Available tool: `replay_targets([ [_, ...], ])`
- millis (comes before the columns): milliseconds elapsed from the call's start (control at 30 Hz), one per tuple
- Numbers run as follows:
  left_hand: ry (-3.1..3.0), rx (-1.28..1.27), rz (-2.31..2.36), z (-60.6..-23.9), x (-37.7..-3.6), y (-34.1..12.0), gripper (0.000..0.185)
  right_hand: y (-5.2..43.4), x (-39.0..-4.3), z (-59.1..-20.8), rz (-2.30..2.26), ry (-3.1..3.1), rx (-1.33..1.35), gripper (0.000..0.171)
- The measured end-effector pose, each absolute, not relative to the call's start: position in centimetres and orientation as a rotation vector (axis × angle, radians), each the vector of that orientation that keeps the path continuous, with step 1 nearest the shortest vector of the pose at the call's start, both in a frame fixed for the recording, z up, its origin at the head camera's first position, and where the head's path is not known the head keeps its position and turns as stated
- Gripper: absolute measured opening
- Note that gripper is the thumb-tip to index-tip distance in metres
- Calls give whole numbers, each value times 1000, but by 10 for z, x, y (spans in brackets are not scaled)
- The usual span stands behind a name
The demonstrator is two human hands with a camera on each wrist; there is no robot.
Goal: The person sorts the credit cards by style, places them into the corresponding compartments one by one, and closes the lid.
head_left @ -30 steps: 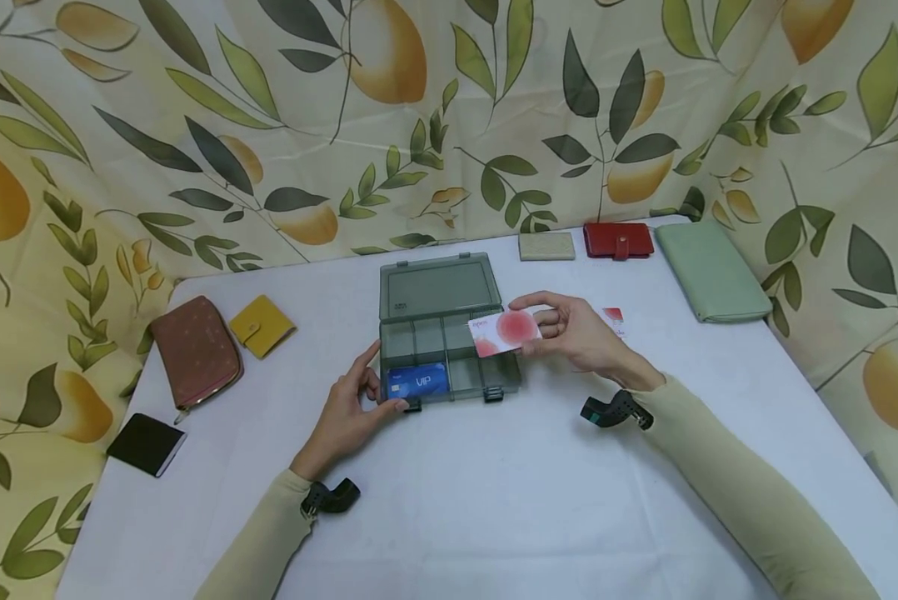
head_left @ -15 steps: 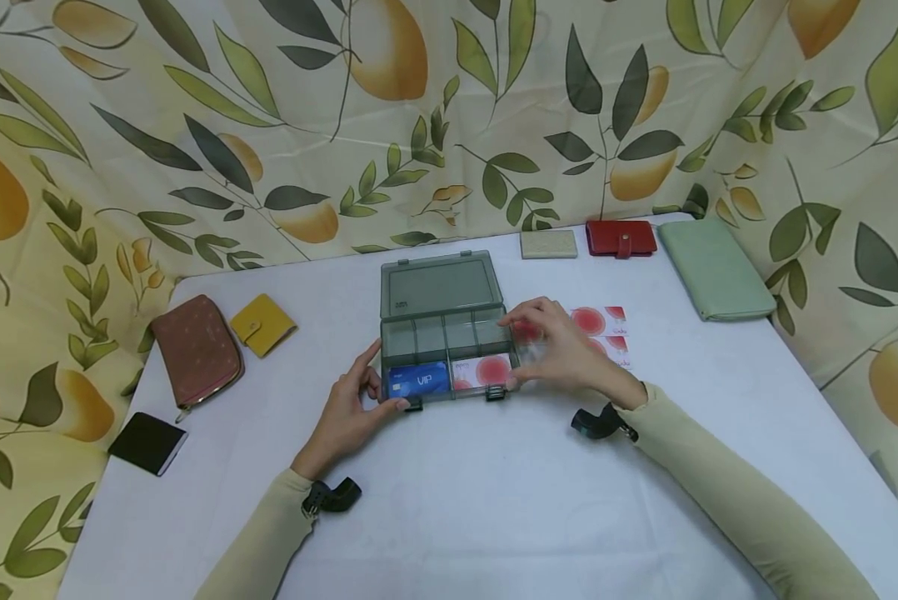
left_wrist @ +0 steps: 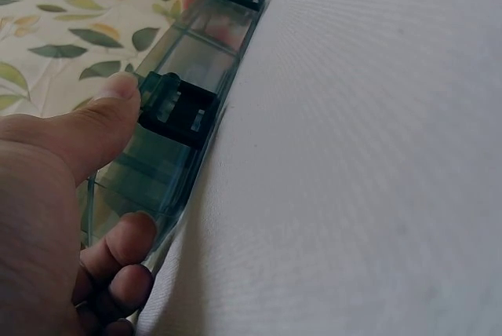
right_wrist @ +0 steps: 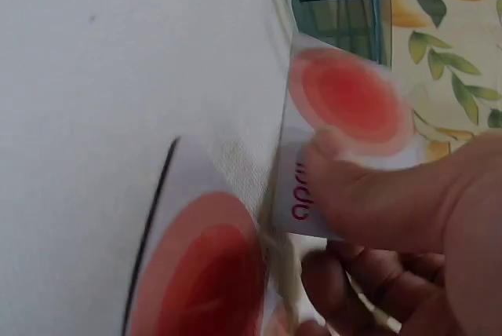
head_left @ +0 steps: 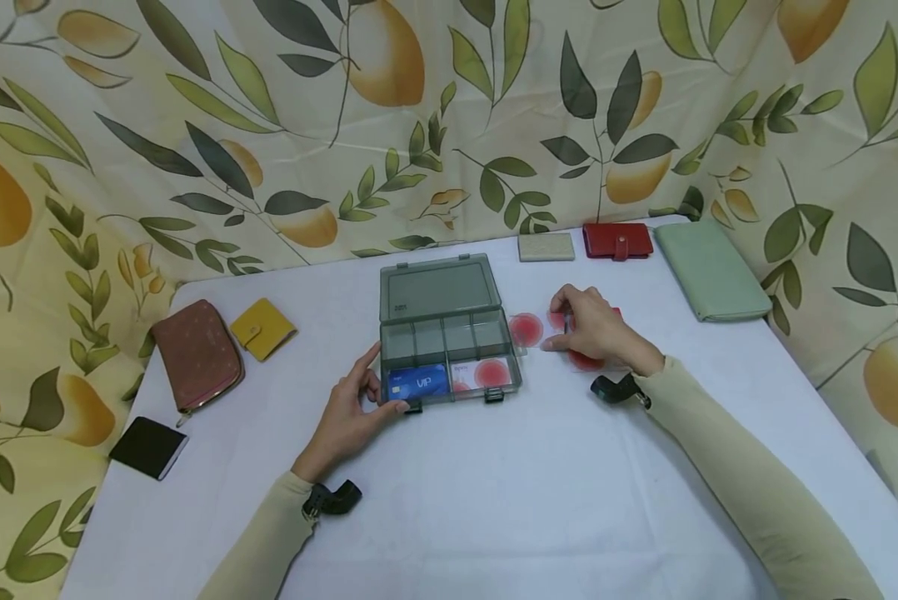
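A grey-green translucent plastic box [head_left: 449, 396] lies with its lid raised at the centre of the table. My left hand [head_left: 350, 404] grips its front left corner; in the left wrist view the thumb lies by a black latch [left_wrist: 179, 108]. The front left compartment holds a blue VIP card [head_left: 417, 382], and the front right one a white card with a red circle [head_left: 491, 373]. Right of the box, my right hand [head_left: 599, 329] pinches another red-circle card [right_wrist: 353, 100], thumb on top and fingers beneath. One more red-circle card [right_wrist: 204, 273] lies beside it, partly hidden under the hand.
At the left lie a brown zip wallet [head_left: 200, 354], a yellow wallet [head_left: 263, 328] and a black wallet [head_left: 147, 447]. Along the back right are a beige card holder [head_left: 546, 247], a red wallet [head_left: 617, 241] and a long green wallet [head_left: 713, 271].
My right hand set a red-circle card into the front right compartment, let go, moved right and took hold of another card. My left hand has stayed on the box.
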State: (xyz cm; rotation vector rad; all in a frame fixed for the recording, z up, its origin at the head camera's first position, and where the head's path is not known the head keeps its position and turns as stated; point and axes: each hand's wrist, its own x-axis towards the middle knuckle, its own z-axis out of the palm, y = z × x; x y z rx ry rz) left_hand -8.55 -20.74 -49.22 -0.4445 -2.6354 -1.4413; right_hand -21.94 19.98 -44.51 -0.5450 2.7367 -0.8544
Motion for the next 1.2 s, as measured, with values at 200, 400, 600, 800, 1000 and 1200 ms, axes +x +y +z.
replay_targets([
  [200,-2623,-462,-1433,-494,-86,-207,94,204,-213,-431,-1094,2683,-553,42],
  [400,-2623,-466,-1420,-495,-85,-208,94,199,-205,-414,-1476,2478,-492,56],
  [600,-2620,-471,-1424,-494,-86,-208,94,173,-188,-421,-1391,2310,-839,67],
  [800,-2642,-439,-1433,-493,-87,-206,96,150,-178,-435,-1156,2489,-1072,73],
  [1000,-2652,-431,-1443,-493,-88,-205,97,169,-186,-426,-1102,2592,-955,81],
  [1200,-2639,-446,-1436,-493,-86,-206,96,242,-216,-418,-940,2716,-621,64],
])
